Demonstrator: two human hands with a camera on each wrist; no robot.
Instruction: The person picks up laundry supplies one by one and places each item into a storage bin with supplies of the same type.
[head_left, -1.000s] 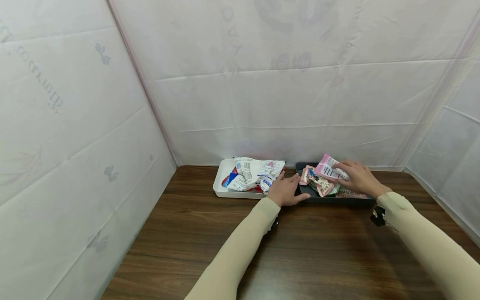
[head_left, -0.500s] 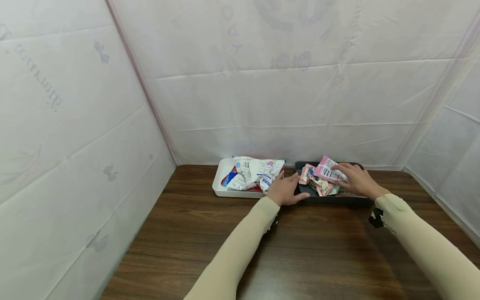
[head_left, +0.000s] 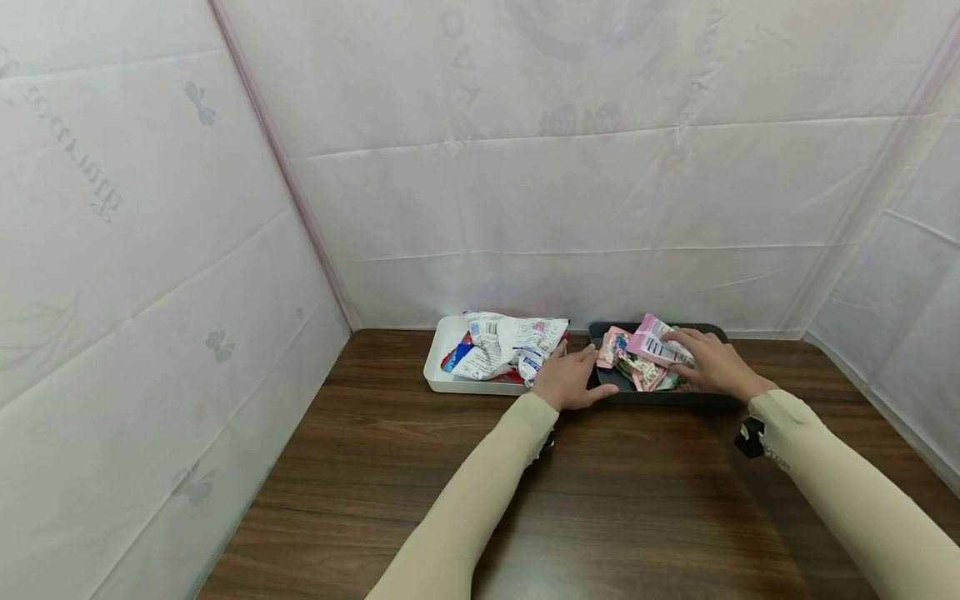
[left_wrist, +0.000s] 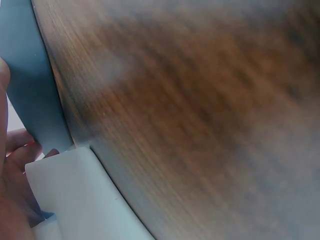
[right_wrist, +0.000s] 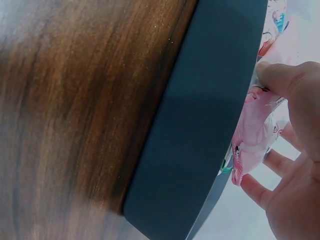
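Note:
In the head view my left hand [head_left: 566, 379] lies over the gap between a white tray [head_left: 442, 367] and a dark grey tray [head_left: 652, 398], its thumb out to the right. Its fingers are fairly straight and touch the edge of a white printed snack bag [head_left: 498, 346]. My right hand [head_left: 712, 360], over the dark tray, holds a pink and white snack packet [head_left: 651, 337] between thumb and fingers. Smaller pink packets [head_left: 641, 371] lie beneath it. In the right wrist view, thumb and fingers of the right hand [right_wrist: 295, 145] sit around pink wrapping [right_wrist: 255, 120].
Both trays stand side by side at the back of the brown wooden table [head_left: 600, 492], close to a white cloth wall [head_left: 525, 208]. A blue and red packet [head_left: 456, 354] shows under the white bag. Another cloth wall [head_left: 150, 333] stands at the left.
My right hand and the pink and white packet have come down slightly toward the dark tray. My left hand has stayed in place.

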